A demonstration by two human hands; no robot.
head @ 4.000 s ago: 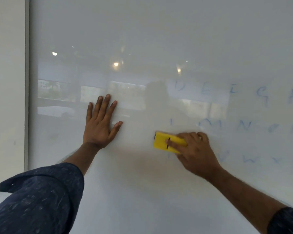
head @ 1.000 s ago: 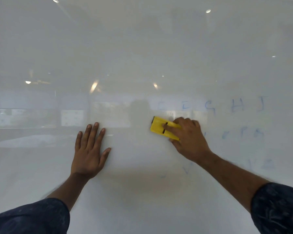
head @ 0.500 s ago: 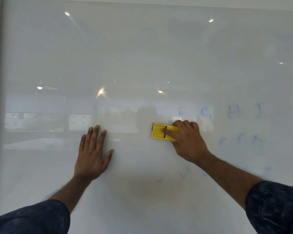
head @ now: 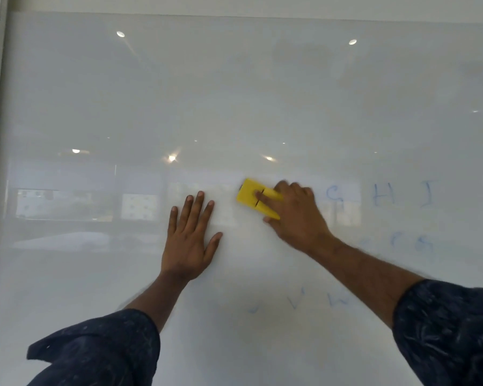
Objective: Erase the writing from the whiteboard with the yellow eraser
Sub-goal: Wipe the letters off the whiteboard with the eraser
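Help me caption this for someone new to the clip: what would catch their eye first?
The yellow eraser stands out, pressed to the whiteboard near its middle under the right hand. Just left of it, the left hand lies flat on the board, fingers spread. Faint blue letters remain to the right and below, including G, H and J.
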